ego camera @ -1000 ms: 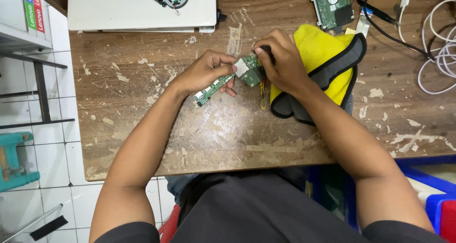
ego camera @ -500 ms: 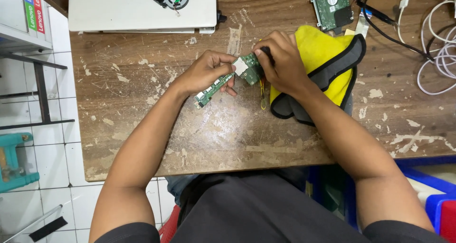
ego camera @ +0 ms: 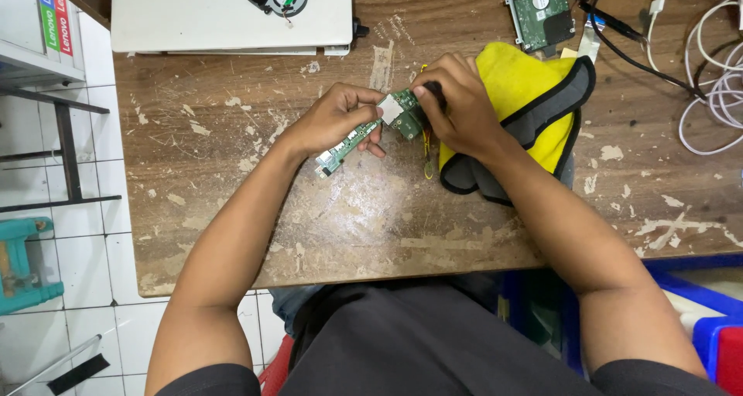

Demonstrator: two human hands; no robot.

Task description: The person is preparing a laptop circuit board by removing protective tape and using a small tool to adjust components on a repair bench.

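Left hand (ego camera: 334, 121) pinches narrow green circuit board (ego camera: 364, 130) above worn wooden table (ego camera: 232, 179). Right hand (ego camera: 458, 106), fingers curled tight, presses dark tool tip onto board's upper end, resting on yellow-grey cloth (ego camera: 534, 94). Hard drive (ego camera: 540, 9) upper right; red and green spine labels (ego camera: 53, 17) far left.

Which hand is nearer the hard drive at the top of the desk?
Right. The right hand sits below-left of the hard drive, by the yellow cloth; the left hand is farther left, holding the circuit board.
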